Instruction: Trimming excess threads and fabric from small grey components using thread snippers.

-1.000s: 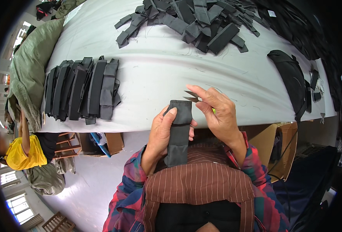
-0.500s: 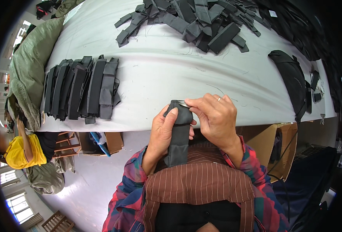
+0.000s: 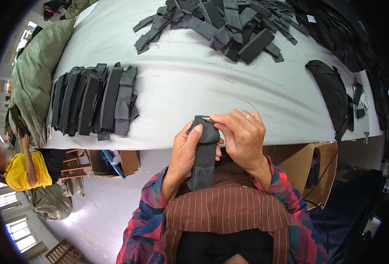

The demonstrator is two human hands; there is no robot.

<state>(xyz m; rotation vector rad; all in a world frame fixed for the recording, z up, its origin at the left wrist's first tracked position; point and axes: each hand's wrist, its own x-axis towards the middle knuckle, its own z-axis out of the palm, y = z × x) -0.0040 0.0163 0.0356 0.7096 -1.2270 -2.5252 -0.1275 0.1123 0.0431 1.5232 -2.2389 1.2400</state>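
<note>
The dark grey fabric strip (image 3: pixel 204 163) is in the left hand (image 3: pixel 184 152), over the near edge of the pale surface (image 3: pixel 172 94), its long axis running from a stitched far end back toward the striped apron (image 3: pixel 227 207). The left thumb presses its face just below that end, the fingers wrapped behind and showing at the right edge. The right hand (image 3: pixel 242 137) lies to the right of the far end, its fingers pinched narrow on a slim metal tool (image 3: pixel 206 118), mostly hidden, whose tip points left across the strip's short edge. Both hands are close to that end; whether the tip touches cloth I cannot tell.
</note>
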